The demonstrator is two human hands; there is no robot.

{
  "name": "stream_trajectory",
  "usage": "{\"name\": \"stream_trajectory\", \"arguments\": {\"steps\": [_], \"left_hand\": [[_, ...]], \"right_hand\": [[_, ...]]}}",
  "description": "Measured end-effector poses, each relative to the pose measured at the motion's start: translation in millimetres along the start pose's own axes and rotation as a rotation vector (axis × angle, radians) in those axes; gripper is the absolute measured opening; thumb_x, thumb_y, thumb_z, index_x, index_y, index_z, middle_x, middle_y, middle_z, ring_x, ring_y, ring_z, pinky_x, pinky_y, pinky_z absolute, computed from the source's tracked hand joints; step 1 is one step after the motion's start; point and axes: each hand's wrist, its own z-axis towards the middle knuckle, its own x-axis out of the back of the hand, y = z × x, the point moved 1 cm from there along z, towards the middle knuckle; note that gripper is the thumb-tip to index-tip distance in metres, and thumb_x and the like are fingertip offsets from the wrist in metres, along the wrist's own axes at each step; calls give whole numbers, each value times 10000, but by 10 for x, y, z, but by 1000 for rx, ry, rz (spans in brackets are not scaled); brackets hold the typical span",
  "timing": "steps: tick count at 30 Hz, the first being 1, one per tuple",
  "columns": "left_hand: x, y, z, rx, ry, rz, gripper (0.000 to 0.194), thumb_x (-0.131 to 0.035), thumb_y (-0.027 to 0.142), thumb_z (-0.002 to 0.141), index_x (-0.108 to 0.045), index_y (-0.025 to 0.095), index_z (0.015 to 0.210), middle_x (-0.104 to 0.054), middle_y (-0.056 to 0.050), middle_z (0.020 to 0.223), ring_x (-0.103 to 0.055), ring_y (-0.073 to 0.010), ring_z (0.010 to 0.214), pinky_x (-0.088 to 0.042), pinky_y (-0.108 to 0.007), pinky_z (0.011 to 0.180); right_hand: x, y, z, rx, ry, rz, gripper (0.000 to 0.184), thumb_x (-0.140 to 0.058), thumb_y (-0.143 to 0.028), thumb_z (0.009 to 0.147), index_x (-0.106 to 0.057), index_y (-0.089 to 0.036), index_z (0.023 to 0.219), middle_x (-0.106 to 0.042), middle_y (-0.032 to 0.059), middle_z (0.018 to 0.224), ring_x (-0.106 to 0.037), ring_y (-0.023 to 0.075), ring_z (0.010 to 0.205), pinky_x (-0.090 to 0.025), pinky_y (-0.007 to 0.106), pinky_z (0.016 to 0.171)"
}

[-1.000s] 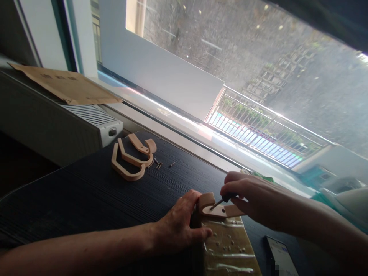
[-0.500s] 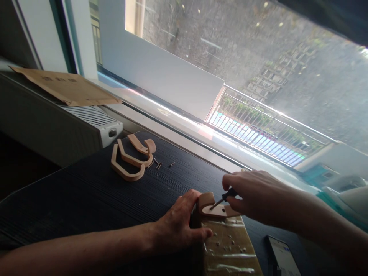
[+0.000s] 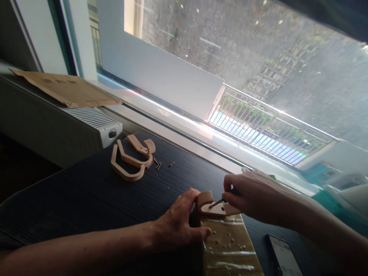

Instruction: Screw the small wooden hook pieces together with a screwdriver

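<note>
A screwdriver point(image 3: 217, 202) with a dark handle is gripped in my closed right hand point(image 3: 247, 191). Its tip rests at a hole in a pale wooden hook point(image 3: 205, 197), and a second dark hole shows beside it. The hook lies across the upper end of a brown block point(image 3: 227, 251) wrapped in clear tape, with small bits scattered on top. My left hand point(image 3: 178, 220) clasps the block's left corner, thumb on the top face and fingertips against the hook's curved end. Most of the screwdriver handle is hidden by my fingers.
Several wooden hooks point(image 3: 128, 176) and small screws point(image 3: 158, 165) lie on the dark table point(image 3: 86, 203). A phone point(image 3: 283, 255) sits right of the block. Beyond are a window sill point(image 3: 172, 140) and a radiator point(image 3: 110, 132) bearing a brown paper envelope point(image 3: 69, 90).
My right hand has rolled slightly around the screwdriver handle, and its forearm has shifted a little. The screwdriver tip stays at the same hole. My left hand keeps its hold.
</note>
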Motion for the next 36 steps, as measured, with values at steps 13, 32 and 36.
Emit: {"name": "stream_trajectory", "arguments": {"steps": [13, 32, 36], "left_hand": [[82, 24, 53, 51, -113, -11, 388, -686, 293, 712, -470, 221, 1026, -521, -4, 1009, -497, -209, 963, -422, -329, 842], [99, 26, 59, 52, -127, -19, 406, -699, 276, 703, -472, 221, 1034, -513, -3, 1003, -501, -198, 945, -425, -310, 831], [107, 50, 50, 60, -116, 4, 413, -709, 285, 691, -480, 235, 1030, -509, 3, 1002, -499, -209, 965, -425, -318, 838]], "right_hand": [[-3, 54, -7, 127, 74, 123, 234, -463, -322, 893, -640, -204, 793, -628, 17, 675, -534, 135, 621, -308, 263, 549], [-46, 20, 15, 50, 94, 103, 240, -459, -360, 881, -592, -212, 747, -596, -4, 631, -505, 124, 573, -269, 251, 512], [-54, 35, -37, 26, 118, 71, 139, -491, -354, 849, -589, -260, 876, -602, -22, 629, -510, 138, 565, -255, 251, 511]]}}
